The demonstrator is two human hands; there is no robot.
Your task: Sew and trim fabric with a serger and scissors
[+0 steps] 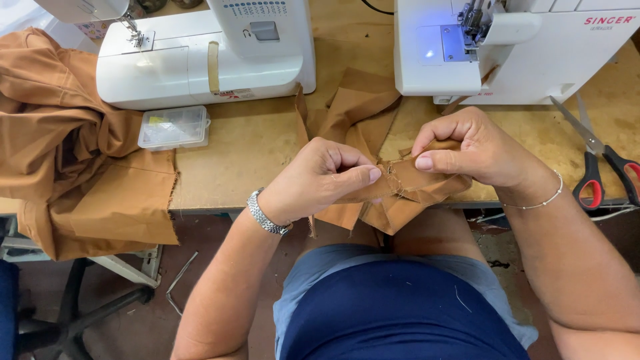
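A small folded piece of tan fabric (400, 193) hangs over the front edge of the wooden table (253, 153), held by both hands. My left hand (320, 179), with a metal watch on its wrist, pinches the piece's left part between thumb and fingers. My right hand (470, 148), wearing a thin bracelet, pinches the right part with the thumb on top. The two thumbs nearly meet over a frayed seam with loose threads. More of the same tan fabric (357, 107) lies on the table behind the hands.
A white sewing machine (207, 60) stands at the back left, a white overlock machine (507, 47) at the back right. Red-handled scissors (600, 167) lie at the right edge. A clear plastic box (175, 127) and a heap of tan cloth (60, 140) occupy the left.
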